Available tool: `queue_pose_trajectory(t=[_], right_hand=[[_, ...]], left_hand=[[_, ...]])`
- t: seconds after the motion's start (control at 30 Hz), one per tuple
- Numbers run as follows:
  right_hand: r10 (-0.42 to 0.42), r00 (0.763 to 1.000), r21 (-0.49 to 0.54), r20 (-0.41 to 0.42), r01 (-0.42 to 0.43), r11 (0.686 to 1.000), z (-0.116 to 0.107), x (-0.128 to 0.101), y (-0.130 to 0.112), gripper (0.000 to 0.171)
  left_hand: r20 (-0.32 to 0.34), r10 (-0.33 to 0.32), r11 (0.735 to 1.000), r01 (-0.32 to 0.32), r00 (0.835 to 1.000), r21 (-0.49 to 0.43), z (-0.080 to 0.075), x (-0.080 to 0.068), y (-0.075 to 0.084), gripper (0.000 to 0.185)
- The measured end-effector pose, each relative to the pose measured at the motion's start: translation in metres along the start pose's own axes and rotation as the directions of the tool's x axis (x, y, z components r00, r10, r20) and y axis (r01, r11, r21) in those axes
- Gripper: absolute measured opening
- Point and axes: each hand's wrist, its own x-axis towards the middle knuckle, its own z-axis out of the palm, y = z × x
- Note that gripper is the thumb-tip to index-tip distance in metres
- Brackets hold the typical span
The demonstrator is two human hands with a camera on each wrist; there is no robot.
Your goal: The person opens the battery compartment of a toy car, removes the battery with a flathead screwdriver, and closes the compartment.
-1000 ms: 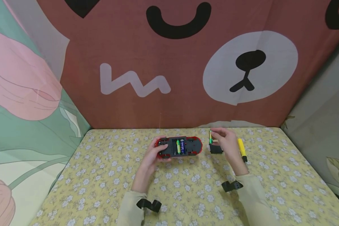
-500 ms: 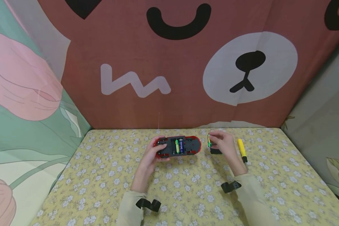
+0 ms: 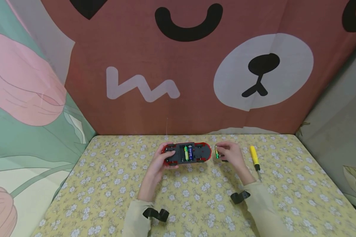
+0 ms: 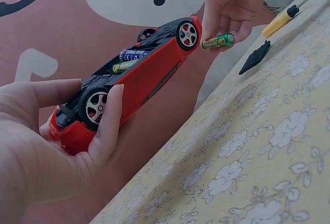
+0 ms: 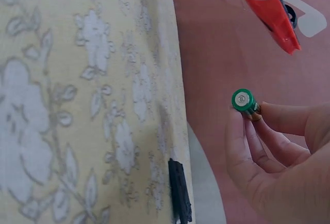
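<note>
2 batteries [image 3: 188, 153] already sit side by side in the car [image 3: 187, 153], in the open bay on its underside, and I see room there beside them, though I cannot tell how many slots are left. My left hand [image 3: 163, 161] grips the car by one end, fingers curled round the red body and a wheel, with the chassis turned up toward me. I judge it is held that way so the bay faces up and stays steady. In the left wrist view the car is lifted off the cloth [image 3: 195, 197], tilted, its far end nearest my other hand.

My right hand [image 3: 229, 154] pinches a 3rd battery [image 3: 217, 153] between thumb and fingertips, just beside the car's right end and not touching it. The right wrist view shows the green end cap [image 5: 243, 100] facing out from the fingers [image 5: 258, 147], so the cell lies roughly level, which I judge suits sliding it in sideways.

A small black cover [image 4: 255, 57] lies flat on the cloth under and behind that hand; I take it for the bay's lid, set aside within reach. A yellow screwdriver [image 3: 254, 157] lies further right, apart from both hands, tip toward me.
</note>
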Motion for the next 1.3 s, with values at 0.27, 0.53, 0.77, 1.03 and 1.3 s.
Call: queue_pose_trajectory(t=[0.27,0.53,0.77,1.03,1.3], right_hand=[[0.026,0.999,-0.033,0.034,-0.025,0.999,0.004,0.001,0.006,0.029],[0.037,0.998,-0.098,0.047,-0.032,0.995,0.006,0.003,0.012,0.028],[0.063,0.992,-0.063,0.11,-0.056,0.996,0.006,0.004,0.016,0.028],[0.084,0.986,-0.088,0.143,-0.072,0.994,0.006,0.004,0.018,0.027],[0.102,0.983,-0.124,0.152,-0.083,0.989,0.006,0.004,0.019,0.025]], left_hand=[[0.003,0.003,1.0,-0.003,1.0,-0.003,0.0,0.001,-0.001,0.05],[0.011,0.005,1.0,-0.005,1.0,-0.006,0.0,0.001,-0.002,0.053],[0.007,0.009,1.0,-0.009,1.0,-0.011,0.0,0.001,-0.002,0.047],[-0.005,0.012,1.0,-0.012,1.0,-0.009,0.002,0.001,-0.003,0.044],[-0.002,0.014,1.0,-0.014,1.0,0.002,0.002,0.001,-0.003,0.047]])
